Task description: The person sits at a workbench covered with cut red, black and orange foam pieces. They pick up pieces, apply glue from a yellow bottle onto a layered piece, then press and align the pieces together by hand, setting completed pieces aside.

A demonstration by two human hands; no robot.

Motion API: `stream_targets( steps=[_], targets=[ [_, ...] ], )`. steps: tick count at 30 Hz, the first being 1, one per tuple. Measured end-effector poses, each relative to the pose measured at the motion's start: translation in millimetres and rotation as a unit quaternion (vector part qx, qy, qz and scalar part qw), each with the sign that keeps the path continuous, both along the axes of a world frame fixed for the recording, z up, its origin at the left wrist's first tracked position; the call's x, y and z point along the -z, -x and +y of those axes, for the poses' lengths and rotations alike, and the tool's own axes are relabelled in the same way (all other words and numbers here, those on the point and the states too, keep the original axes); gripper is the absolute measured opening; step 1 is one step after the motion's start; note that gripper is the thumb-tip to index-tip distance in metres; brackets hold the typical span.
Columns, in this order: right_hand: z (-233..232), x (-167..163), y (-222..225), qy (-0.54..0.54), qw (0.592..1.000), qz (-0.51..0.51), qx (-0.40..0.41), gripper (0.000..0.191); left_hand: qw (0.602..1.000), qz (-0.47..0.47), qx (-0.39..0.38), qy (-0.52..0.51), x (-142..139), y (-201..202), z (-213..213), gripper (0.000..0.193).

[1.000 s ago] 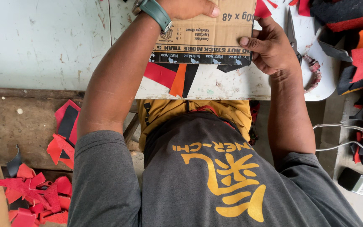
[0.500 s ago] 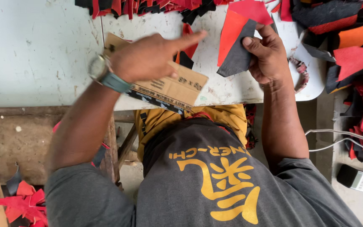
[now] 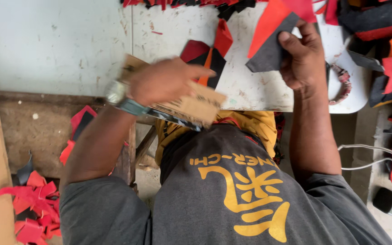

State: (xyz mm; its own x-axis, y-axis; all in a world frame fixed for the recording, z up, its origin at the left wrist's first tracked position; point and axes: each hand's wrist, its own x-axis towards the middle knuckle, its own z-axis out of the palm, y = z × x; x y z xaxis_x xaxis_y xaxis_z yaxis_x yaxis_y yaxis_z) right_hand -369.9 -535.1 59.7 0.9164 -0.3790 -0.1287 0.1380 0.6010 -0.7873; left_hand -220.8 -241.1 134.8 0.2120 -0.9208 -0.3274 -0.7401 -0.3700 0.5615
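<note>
while the left hand (image 3: pixel 166 81) grips one cardboard piece (image 3: pixel 191 102), right hand (image 3: pixel 302 56) fingers pinch two fabric scraps (image 3: pixel 271 43).

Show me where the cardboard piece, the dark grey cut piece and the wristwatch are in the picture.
cardboard piece (image 3: pixel 200 105): head view, on its bare brown face below the left hand.
dark grey cut piece (image 3: pixel 268 54): head view, on its flat middle, beside the right hand's thumb.
wristwatch (image 3: pixel 116 93): head view, on the watch face at the left wrist.

A brown cardboard piece (image 3: pixel 191 102) lay tilted over the table's (image 3: pixel 69 45) near edge; a grey-and-red cut piece (image 3: pixel 271 43) was raised above it.
</note>
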Motion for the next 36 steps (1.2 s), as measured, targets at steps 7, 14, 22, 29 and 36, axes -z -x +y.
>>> stream_targets(
  steps=[7,14,22,29,36],
  targets=[
    [7,9,12,-0.003,0.999,0.047,0.022,0.025,0.967,-0.153,-0.185,-0.087,24,-109,107,0.044],
    [4,37,7,-0.012,0.995,0.096,0.014,0.027,0.962,-0.138,-0.234,-0.028,87,-78,62,0.076],
    [-1,50,9,-0.028,0.997,0.069,-0.011,0.024,0.939,-0.099,-0.218,0.246,126,-50,-64,0.059],
    [-9,50,16,-0.038,0.996,0.085,-0.008,0.03,0.909,-0.1,-0.248,0.319,153,-53,-106,0.041],
    [-15,45,14,-0.041,0.995,0.088,-0.024,0.032,0.797,0.184,-0.277,0.505,122,-78,-117,0.026]
  ],
)
